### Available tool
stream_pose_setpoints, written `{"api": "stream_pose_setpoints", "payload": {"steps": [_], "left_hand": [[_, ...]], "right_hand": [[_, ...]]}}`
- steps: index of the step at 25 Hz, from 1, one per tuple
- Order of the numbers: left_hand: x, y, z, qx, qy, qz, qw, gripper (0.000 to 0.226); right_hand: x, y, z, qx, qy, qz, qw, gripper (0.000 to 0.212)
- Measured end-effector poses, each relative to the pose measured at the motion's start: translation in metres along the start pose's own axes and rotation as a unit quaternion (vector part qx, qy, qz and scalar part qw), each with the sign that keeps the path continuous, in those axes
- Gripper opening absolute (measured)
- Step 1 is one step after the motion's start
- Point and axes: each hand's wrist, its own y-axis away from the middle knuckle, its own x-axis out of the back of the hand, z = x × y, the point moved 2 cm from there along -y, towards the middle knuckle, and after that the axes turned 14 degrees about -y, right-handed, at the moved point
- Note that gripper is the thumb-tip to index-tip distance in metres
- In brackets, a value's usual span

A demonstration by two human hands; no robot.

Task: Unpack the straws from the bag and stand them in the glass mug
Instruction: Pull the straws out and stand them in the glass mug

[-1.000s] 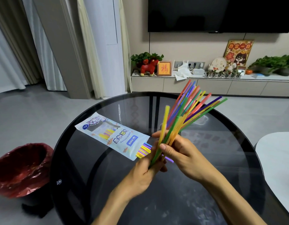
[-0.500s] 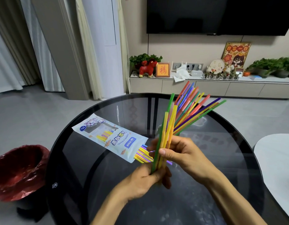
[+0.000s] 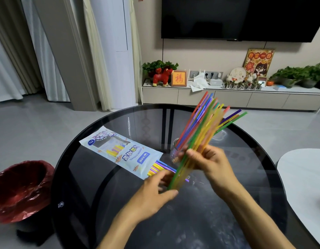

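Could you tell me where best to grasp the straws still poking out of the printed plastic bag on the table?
Pinch the exposed ends of the coloured straws at the printed plastic bag's open mouth, coming from its near-right end. They lie flat and project there, so they should slide straight out.

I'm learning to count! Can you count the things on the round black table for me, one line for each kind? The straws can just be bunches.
Straw bag: 1
Glass mug, mostly hidden behind the straws: 1
Bunch of straws held in the right hand: 1
Bunch of straws in the bag, ends poking out: 1
Total: 4
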Motion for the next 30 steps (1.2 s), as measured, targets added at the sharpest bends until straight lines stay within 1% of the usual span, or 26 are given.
{"api": "stream_pose_setpoints", "payload": {"steps": [2,3,4,5,7,11,13,15,17,19,20,21,22,23,24,25,26,27,28,30], "left_hand": [[0.017,0.000,0.000,0.021,0.029,0.114,0.993,0.021],[0.023,0.000,-0.002,0.036,0.028,0.155,0.987,0.018],[0.026,0.000,-0.003,0.049,0.019,0.176,0.983,0.015],[0.027,-0.001,-0.004,0.057,0.009,0.181,0.982,0.014],[0.025,0.002,0.000,0.058,-0.004,0.171,0.984,0.013],[0.025,0.002,0.006,0.042,-0.019,0.170,0.984,0.014],[0.027,0.001,0.004,0.043,-0.033,0.175,0.983,0.012],[0.028,0.001,0.000,0.041,-0.056,0.181,0.981,0.010],[0.028,0.001,-0.004,0.035,-0.087,0.189,0.977,0.009],[0.026,0.000,-0.006,0.021,-0.148,0.201,0.968,0.010],[0.024,-0.002,-0.008,0.017,-0.196,0.205,0.959,0.014],[0.022,-0.004,-0.013,0.024,-0.248,0.198,0.948,0.023],[0.020,-0.006,-0.017,0.043,-0.291,0.179,0.939,0.036],[0.019,-0.008,-0.024,0.070,-0.321,0.147,0.933,0.049],[0.020,-0.009,-0.030,0.096,-0.334,0.108,0.931,0.058],[0.023,-0.010,-0.034,0.117,-0.333,0.069,0.933,0.064],[0.025,-0.010,-0.038,0.129,-0.327,0.038,0.935,0.065],[0.028,-0.009,-0.040,0.133,-0.328,0.018,0.935,0.064],[0.030,-0.006,-0.039,0.132,-0.340,0.007,0.931,0.062],[0.032,0.002,-0.033,0.119,-0.361,0.000,0.925,0.057]], "right_hand": [[0.015,-0.019,-0.018,0.058,-0.092,0.129,0.986,0.011],[0.023,-0.030,-0.028,0.087,-0.116,0.180,0.973,0.012],[0.029,-0.041,-0.035,0.111,-0.129,0.219,0.961,0.013],[0.030,-0.051,-0.037,0.129,-0.122,0.250,0.952,0.015],[0.028,-0.062,-0.025,0.134,-0.063,0.288,0.946,0.016],[0.028,-0.071,0.015,0.080,0.036,0.313,0.946,0.012],[0.031,-0.076,0.022,0.056,0.080,0.316,0.944,0.011],[0.033,-0.081,0.023,0.024,0.130,0.297,0.946,0.012],[0.032,-0.084,0.022,-0.014,0.171,0.261,0.950,0.018],[0.029,-0.080,0.010,-0.022,0.235,0.241,0.941,0.022],[0.028,-0.074,0.002,-0.021,0.291,0.238,0.926,0.027],[0.028,-0.065,-0.006,-0.024,0.350,0.236,0.906,0.038],[0.029,-0.052,-0.012,-0.034,0.399,0.233,0.886,0.048],[0.030,-0.038,-0.015,-0.049,0.429,0.218,0.875,0.054],[0.030,-0.025,-0.014,-0.076,0.435,0.185,0.878,0.054],[0.027,-0.011,-0.010,-0.109,0.419,0.137,0.891,0.049],[0.020,0.001,-0.002,-0.139,0.398,0.082,0.903,0.042],[0.011,0.009,0.008,-0.140,0.397,0.032,0.906,0.035],[0.003,0.014,0.019,-0.107,0.427,-0.003,0.898,0.029],[-0.014,0.015,0.040,-0.016,0.517,-0.017,0.856,0.015]]}}
